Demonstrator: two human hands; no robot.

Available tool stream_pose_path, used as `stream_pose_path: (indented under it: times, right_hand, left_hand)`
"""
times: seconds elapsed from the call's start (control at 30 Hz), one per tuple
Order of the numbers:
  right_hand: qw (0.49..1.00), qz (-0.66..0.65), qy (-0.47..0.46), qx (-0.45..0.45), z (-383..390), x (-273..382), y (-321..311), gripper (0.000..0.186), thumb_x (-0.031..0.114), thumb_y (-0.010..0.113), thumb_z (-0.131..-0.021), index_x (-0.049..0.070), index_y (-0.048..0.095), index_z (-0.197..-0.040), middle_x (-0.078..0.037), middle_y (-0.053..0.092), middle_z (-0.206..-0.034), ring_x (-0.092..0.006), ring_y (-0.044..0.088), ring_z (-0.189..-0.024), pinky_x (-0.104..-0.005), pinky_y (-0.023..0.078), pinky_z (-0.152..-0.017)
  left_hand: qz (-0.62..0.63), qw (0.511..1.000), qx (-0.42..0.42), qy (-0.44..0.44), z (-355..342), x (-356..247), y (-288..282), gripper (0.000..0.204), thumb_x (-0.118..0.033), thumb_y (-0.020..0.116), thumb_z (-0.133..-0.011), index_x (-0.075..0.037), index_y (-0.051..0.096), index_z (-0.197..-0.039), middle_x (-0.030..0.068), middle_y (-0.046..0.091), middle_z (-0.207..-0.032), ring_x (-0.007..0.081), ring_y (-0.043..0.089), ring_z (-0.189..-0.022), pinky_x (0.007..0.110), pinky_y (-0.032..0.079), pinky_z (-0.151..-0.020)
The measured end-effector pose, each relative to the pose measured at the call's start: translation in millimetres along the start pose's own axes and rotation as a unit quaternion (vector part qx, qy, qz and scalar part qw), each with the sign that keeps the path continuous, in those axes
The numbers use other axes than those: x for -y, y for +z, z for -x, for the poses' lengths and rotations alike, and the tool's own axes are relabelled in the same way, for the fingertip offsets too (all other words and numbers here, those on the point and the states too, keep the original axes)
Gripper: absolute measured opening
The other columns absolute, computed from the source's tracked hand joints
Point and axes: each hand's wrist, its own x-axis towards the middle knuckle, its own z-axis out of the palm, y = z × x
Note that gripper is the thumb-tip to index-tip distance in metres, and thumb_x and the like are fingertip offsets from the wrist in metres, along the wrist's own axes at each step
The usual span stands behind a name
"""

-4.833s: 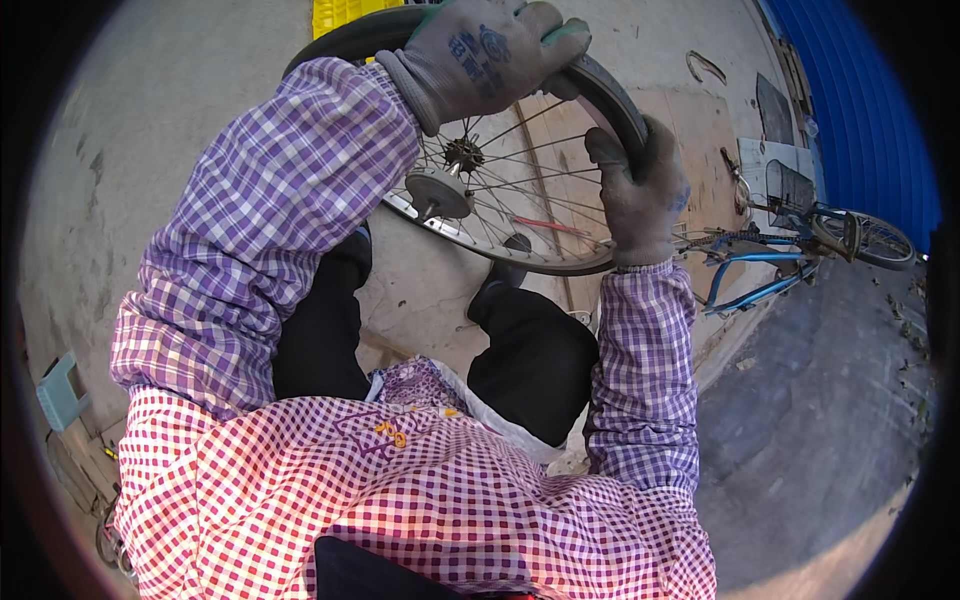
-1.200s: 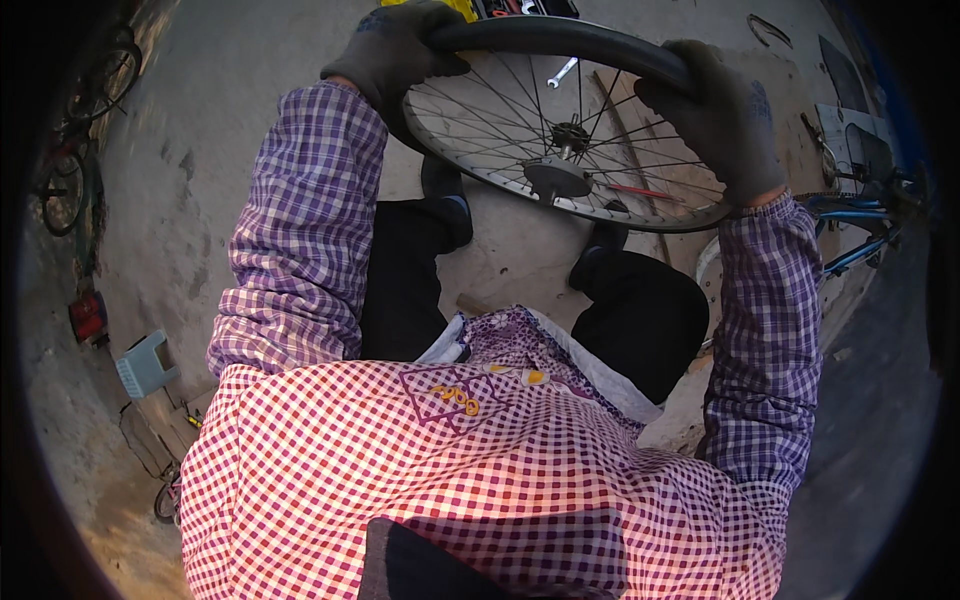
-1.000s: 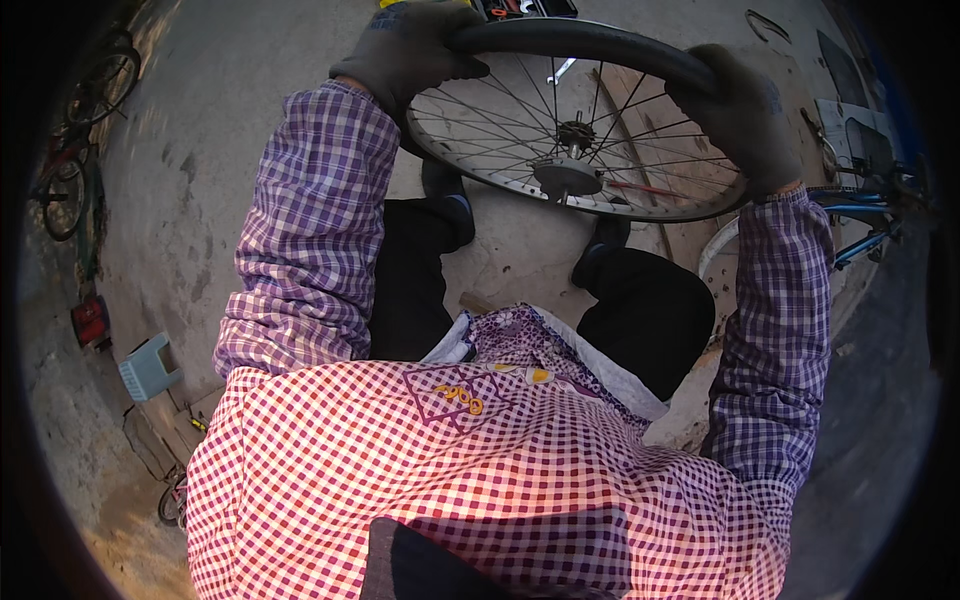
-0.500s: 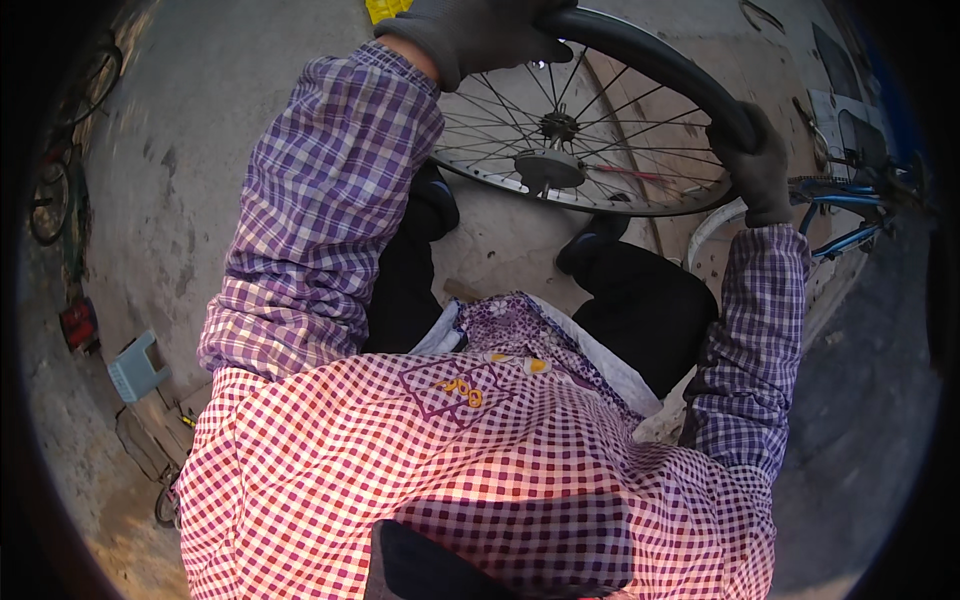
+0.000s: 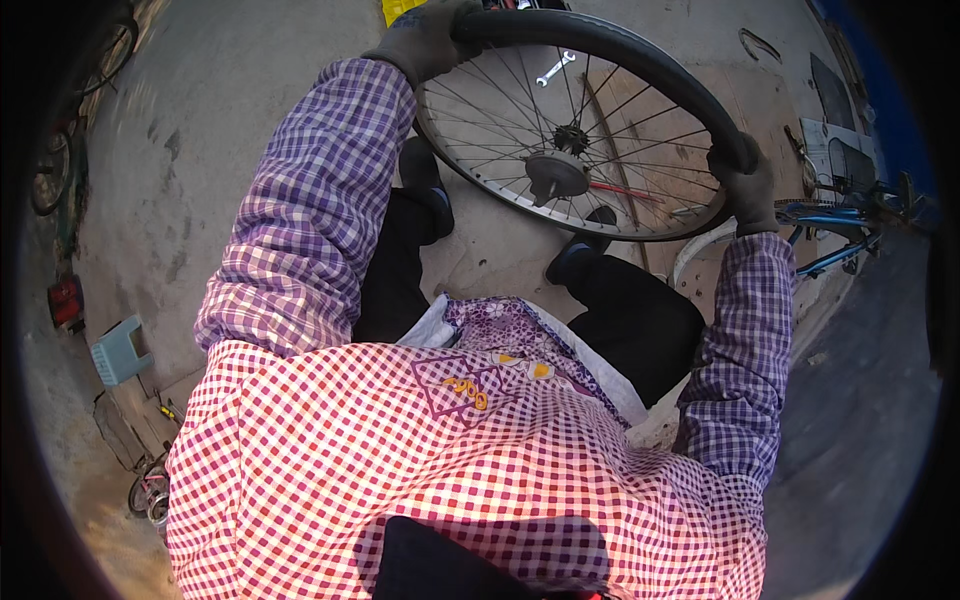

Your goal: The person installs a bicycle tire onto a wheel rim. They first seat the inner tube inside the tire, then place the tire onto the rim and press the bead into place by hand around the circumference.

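Note:
A spoked bicycle wheel [image 5: 640, 70] with a black tyre is held out in front of me above the ground. My left hand [image 5: 425, 40], in a dark grey glove, grips the tyre at its upper left. My right hand [image 5: 745, 185], also gloved, grips the tyre at its right side. The wheel's hub [image 5: 557, 177] faces up toward me. My checked purple sleeves reach to both hands. My dark shoes [image 5: 425, 185] stand under the wheel.
A blue bicycle [image 5: 840, 215] lies at the right on the concrete. A silver spanner [image 5: 553, 70] lies on the ground behind the spokes. A light blue stool [image 5: 120, 350] and a red object [image 5: 65, 300] sit at the left. Another bicycle wheel [image 5: 60, 170] shows at the far left.
The wheel has shifted a little to the right and tilted. My left hand has slid along the tyre to its upper left; my right hand has moved down the right side.

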Motion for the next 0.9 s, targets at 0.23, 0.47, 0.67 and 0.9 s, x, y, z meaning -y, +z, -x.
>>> stream_pose_path:
  times: [0.23, 0.47, 0.67, 0.9]
  right_hand:
    - [0.995, 0.093, 0.033, 0.033, -2.6, 47.3, -3.6, 0.041, 0.022, 0.081, -0.082, 0.005, 0.07, -0.118, -0.011, 0.074, -0.097, -0.023, 0.072, -0.085, -0.0354, 0.055, -0.079]
    - [0.956, 0.188, -0.224, -0.033, -25.3, 108.0, 16.6, 0.051, 0.021, 0.082, -0.084, 0.012, 0.065, -0.131, -0.014, 0.07, -0.116, -0.0315, 0.074, -0.096, -0.0421, 0.06, -0.084]
    - [0.879, 0.349, -0.31, -0.101, -49.1, 122.1, 27.5, 0.053, 0.029, 0.085, -0.084, 0.02, 0.065, -0.132, -0.013, 0.067, -0.121, -0.0329, 0.073, -0.101, -0.0442, 0.061, -0.087]
    - [0.914, 0.3, -0.273, -0.026, -30.6, 129.3, -35.9, 0.023, 0.02, 0.078, -0.077, 0.009, 0.075, -0.097, -0.017, 0.069, -0.095, -0.0399, 0.069, -0.092, -0.0486, 0.055, -0.084]
  left_hand:
    - [-0.013, 1.0, 0.025, 0.004, -6.2, 14.4, -3.2, 0.036, -0.024, 0.082, -0.089, -0.012, 0.069, -0.12, 0.0107, 0.071, -0.114, 0.0306, 0.068, -0.11, 0.042, 0.053, -0.1]
    - [-0.009, 0.998, 0.041, 0.057, -21.4, -30.6, -0.4, 0.033, -0.028, 0.081, -0.09, -0.011, 0.069, -0.115, 0.0106, 0.071, -0.111, 0.0304, 0.069, -0.105, 0.041, 0.054, -0.096]
    - [-0.04, 0.994, 0.07, 0.068, -28.6, -76.3, -4.5, 0.036, -0.033, 0.083, -0.089, -0.01, 0.07, -0.114, 0.0089, 0.073, -0.109, 0.0265, 0.071, -0.101, 0.04, 0.055, -0.094]
    - [-0.009, 0.991, 0.114, 0.062, -38.5, -124.3, 0.3, 0.043, -0.036, 0.086, -0.085, -0.01, 0.072, -0.116, 0.0077, 0.075, -0.107, 0.0237, 0.073, -0.1, 0.039, 0.057, -0.092]
